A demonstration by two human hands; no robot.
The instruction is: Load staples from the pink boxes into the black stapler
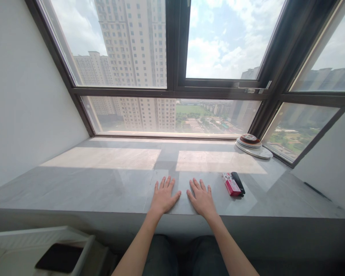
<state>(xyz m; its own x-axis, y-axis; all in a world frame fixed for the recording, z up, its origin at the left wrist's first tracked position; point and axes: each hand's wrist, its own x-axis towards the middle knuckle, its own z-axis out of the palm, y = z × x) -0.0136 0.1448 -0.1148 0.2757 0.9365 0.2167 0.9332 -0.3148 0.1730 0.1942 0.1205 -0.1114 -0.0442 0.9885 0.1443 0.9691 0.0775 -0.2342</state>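
Observation:
My left hand (163,196) lies palm down near the front edge of the grey window sill (103,191), its fingers spread and nothing in it. Beside it, a short gap to the right, my right hand (201,197) rests flat in the same way, also bare. To the right of that hand lie a small pink and white box (232,186) and, against its right side, a long black object (238,183) that looks like a stapler. Neither hand touches them.
A stack of plates (248,145) stands in the far right corner by the dark window frame (172,92). Below the sill at left is a white plastic container or unit (31,237) with a dark flat object (59,257) on it. White walls close both sides.

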